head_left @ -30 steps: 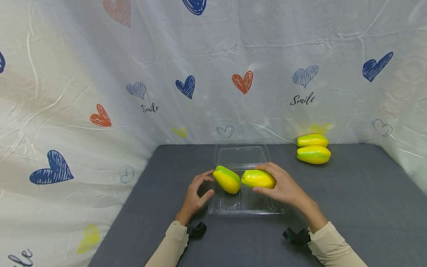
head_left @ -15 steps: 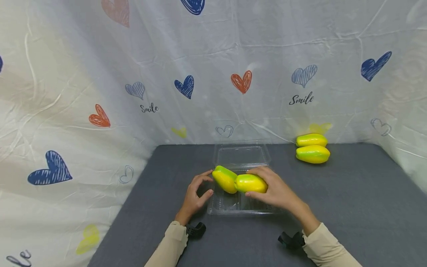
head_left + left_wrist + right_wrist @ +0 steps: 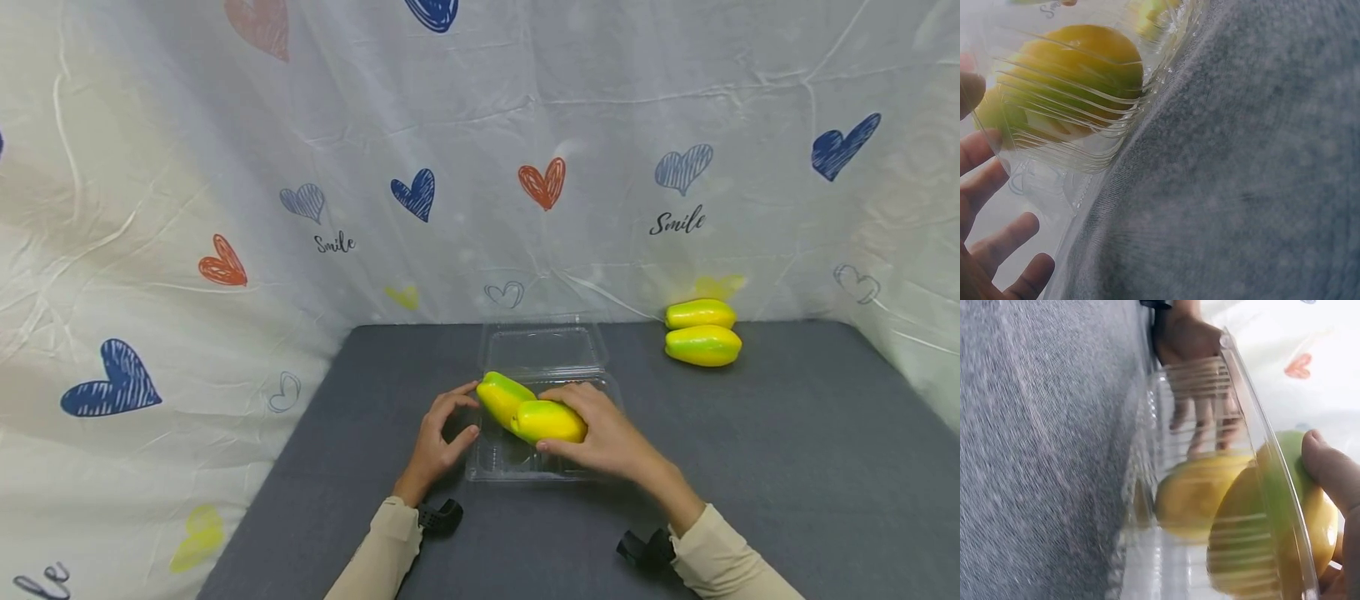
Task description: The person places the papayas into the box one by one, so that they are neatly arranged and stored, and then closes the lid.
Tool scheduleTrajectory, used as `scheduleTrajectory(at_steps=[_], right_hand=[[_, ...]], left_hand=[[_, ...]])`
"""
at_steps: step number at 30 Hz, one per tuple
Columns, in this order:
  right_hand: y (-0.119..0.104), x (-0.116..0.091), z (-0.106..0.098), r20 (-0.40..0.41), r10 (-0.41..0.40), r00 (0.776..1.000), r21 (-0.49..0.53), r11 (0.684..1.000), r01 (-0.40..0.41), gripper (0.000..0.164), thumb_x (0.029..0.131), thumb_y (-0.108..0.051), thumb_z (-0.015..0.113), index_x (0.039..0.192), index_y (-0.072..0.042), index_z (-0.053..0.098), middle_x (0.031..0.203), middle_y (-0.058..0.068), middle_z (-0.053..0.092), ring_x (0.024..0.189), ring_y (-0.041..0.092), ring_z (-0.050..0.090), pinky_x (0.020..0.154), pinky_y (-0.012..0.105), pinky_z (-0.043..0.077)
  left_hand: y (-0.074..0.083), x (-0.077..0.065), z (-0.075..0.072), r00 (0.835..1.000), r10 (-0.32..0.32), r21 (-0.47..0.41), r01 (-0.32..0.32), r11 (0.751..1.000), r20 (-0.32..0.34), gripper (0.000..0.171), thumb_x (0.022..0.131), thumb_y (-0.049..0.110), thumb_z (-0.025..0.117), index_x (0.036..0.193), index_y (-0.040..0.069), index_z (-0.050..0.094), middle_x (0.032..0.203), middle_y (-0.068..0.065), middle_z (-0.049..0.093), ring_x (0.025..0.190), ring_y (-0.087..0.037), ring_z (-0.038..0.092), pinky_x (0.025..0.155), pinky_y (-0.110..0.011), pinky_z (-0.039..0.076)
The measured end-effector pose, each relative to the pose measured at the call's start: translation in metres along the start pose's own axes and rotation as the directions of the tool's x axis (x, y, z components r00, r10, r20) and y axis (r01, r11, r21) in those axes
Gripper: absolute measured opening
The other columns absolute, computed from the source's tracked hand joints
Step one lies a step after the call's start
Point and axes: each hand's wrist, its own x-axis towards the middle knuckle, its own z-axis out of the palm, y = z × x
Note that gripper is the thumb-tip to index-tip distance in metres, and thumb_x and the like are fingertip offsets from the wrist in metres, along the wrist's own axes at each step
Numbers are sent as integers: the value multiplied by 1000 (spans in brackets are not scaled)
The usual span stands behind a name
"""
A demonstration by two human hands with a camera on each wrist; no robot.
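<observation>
My right hand (image 3: 603, 433) grips a yellow-green papaya (image 3: 551, 422) between thumb and fingers, inside the clear plastic clamshell box (image 3: 517, 478). Another papaya (image 3: 504, 395) lies slanted at the box's left side, and the held one overlaps it in the head view. In the right wrist view the held papaya (image 3: 1244, 544) shows through the ribbed wall. My left hand (image 3: 442, 433) is at the box's left edge, thumb and fingers spread, fingertips near the rim and the slanted papaya. The left wrist view shows these fingers (image 3: 1004, 240) loosely extended by the box.
Two more papayas, one (image 3: 703, 346) in front of the other (image 3: 701, 314), lie at the table's back right. The box's hinged lid (image 3: 543, 348) lies folded back toward the heart-printed curtain (image 3: 465, 125). A dark grey cloth (image 3: 787, 458) covers the table.
My right hand has moved left and slightly toward me with its papaya, which now overlaps the slanted one more. The left hand has stayed in place.
</observation>
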Motion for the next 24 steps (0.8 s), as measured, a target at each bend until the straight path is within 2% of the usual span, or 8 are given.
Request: scheduleTrajectory(at_steps=[4, 7, 14, 20, 24], right_hand=[[-3, 1, 5, 8, -7, 1000, 4, 1000, 7, 62, 79, -51, 84, 131, -22, 66, 123, -7, 68, 99, 11, 52, 79, 31, 44], [-5, 0, 8, 13, -17, 1000, 14, 1000, 17, 62, 79, -51, 83, 132, -22, 66, 122, -7, 69, 97, 10, 51, 77, 30, 44], [-10, -2, 11, 21, -10, 1000, 29, 1000, 9, 61, 81, -52, 81, 133, -23, 65, 119, -7, 68, 95, 8, 50, 76, 28, 44], [-13, -1, 13, 36, 3, 999, 41, 999, -5, 64, 81, -53, 81, 134, -22, 64, 120, -6, 67, 94, 8, 50, 75, 28, 45], [-16, 0, 15, 48, 9, 999, 48, 999, -11, 64, 80, -53, 82, 134, -22, 64, 120, -6, 66, 96, 9, 51, 76, 29, 46]], left_hand=[[16, 2, -6, 1000, -4, -7, 4, 1000, 9, 30, 83, -3, 68, 113, -4, 65, 142, -27, 58, 123, -44, 56, 89, -60, 46], [20, 3, -8, 1000, 5, -3, -5, 1000, 5, 30, 82, -5, 68, 113, -5, 65, 141, -29, 58, 122, -46, 57, 88, -60, 45], [20, 3, -7, 1000, 24, -15, -24, 1000, 3, 31, 82, -6, 67, 113, -6, 65, 141, -30, 58, 121, -45, 56, 88, -60, 45], [21, 3, -7, 1000, 8, -22, -8, 1000, 13, 31, 83, -5, 67, 114, -5, 64, 142, -29, 57, 123, -45, 56, 90, -62, 44], [12, 2, -3, 1000, 2, -11, -2, 1000, 12, 32, 83, -5, 68, 115, -4, 64, 143, -28, 57, 125, -45, 55, 91, -63, 45]])
